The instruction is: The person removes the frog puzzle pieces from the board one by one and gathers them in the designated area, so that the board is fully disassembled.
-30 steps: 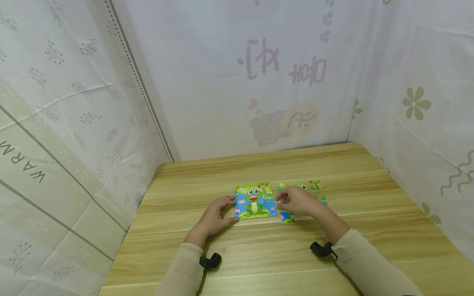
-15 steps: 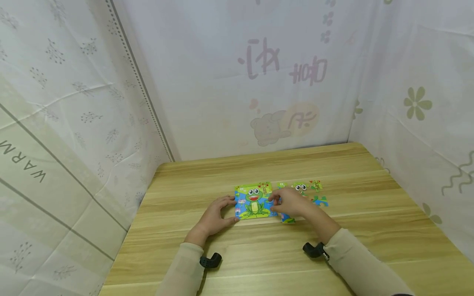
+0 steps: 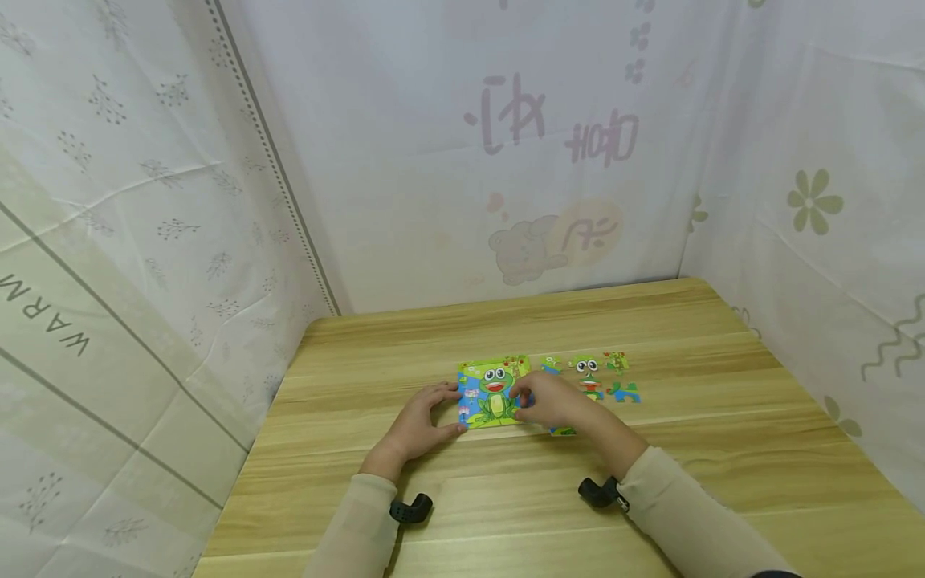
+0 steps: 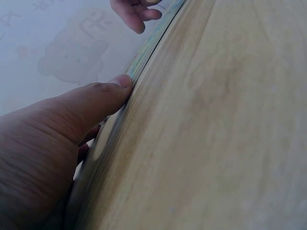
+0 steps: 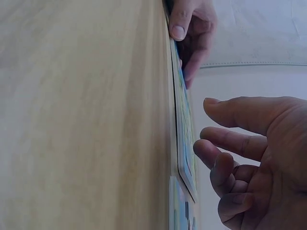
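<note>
A square frog picture puzzle (image 3: 495, 401) lies flat on the table in the head view. My left hand (image 3: 415, 421) rests at its left side, with the thumb (image 4: 115, 86) touching the edge near the front corner and the fingers along the left edge. Over the puzzle's right part hovers my right hand (image 3: 552, 399), fingers loosely bent. In the right wrist view, a gap shows between its thumb (image 5: 230, 110) and fingers, with nothing visible there. It hides the puzzle's right edge and some of the jigsaw pieces (image 3: 587, 368) laid out on the right.
Several frog-picture jigsaw pieces lie to the right, among them a tree piece (image 3: 617, 363) and a blue-green piece (image 3: 624, 392). One piece (image 3: 562, 431) peeks out below the right hand. The wooden table (image 3: 506, 514) meets patterned curtains (image 3: 433, 201) at the back and sides.
My right hand has moved left, from beside the loose pieces to over the puzzle's right part, uncovering pieces behind it. The left hand has stayed in place.
</note>
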`<state>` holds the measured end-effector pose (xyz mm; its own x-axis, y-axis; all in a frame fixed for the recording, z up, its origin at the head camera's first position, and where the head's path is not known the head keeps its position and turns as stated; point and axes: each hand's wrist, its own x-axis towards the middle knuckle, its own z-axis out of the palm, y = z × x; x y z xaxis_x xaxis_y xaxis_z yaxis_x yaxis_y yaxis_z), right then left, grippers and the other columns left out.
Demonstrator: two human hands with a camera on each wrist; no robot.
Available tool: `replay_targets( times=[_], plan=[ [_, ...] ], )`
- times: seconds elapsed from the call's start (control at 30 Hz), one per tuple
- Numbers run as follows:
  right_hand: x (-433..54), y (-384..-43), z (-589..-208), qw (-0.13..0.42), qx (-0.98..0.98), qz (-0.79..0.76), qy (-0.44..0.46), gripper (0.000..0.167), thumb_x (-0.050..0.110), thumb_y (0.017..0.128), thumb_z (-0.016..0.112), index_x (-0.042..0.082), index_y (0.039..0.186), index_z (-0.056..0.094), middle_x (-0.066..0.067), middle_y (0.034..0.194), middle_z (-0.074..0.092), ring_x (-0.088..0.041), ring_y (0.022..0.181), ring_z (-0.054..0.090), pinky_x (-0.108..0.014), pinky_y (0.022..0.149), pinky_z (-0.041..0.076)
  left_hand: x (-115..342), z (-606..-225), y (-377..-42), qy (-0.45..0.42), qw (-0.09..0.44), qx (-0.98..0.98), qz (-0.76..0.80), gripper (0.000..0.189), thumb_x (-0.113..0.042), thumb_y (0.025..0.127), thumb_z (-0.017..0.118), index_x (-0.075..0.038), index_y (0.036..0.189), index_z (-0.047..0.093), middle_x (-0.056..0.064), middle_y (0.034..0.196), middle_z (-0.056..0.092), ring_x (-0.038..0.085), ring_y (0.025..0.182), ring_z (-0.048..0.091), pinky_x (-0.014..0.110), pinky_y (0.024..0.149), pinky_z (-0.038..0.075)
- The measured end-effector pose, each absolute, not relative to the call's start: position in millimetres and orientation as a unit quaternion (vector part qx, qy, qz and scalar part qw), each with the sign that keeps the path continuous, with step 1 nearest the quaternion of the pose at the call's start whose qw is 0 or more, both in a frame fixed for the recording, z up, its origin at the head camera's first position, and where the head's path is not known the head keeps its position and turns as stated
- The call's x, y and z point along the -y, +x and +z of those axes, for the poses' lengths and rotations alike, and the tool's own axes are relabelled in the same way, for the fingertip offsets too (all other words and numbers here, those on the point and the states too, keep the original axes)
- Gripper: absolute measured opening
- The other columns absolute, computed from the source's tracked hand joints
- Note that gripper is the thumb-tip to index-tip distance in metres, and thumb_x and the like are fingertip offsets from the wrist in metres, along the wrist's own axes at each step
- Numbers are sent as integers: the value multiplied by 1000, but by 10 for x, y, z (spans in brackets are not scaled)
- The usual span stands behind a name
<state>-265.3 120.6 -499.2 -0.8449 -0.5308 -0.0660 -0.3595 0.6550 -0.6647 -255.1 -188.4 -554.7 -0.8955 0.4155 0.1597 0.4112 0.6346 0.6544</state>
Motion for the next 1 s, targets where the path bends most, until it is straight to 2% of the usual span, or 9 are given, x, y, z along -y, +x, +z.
replay_targets(
  times=[0.27, 0.8, 1.0],
  plan=[
    [-1149, -2688, -5064, 130, -905, -317, -252, 35, 22, 94, 82, 9, 125, 74, 9, 93, 64, -13, 85, 60, -31, 78, 55, 1885, -5538, -2557, 228, 4, -905, 359, 60, -38, 90, 86, -16, 142, 65, -2, 157, 51, 26, 151, 37, 52, 124, 30],
    [-1040, -2752, -5093, 138, -912, -295, -252, 40, 22, 91, 84, 9, 127, 73, 7, 92, 64, -13, 81, 60, -32, 73, 56, 1887, -5538, -2545, 235, 0, -904, 358, 60, -40, 91, 84, -17, 142, 65, -1, 158, 51, 29, 151, 38, 55, 123, 32],
    [-1015, -2770, -5092, 146, -917, -288, -236, 42, 21, 90, 85, 9, 128, 73, 7, 92, 63, -13, 81, 60, -32, 74, 56, 1896, -5551, -2565, 228, 7, -909, 349, 60, -43, 91, 83, -20, 143, 64, -4, 159, 50, 24, 151, 37, 51, 124, 32]
  ],
)
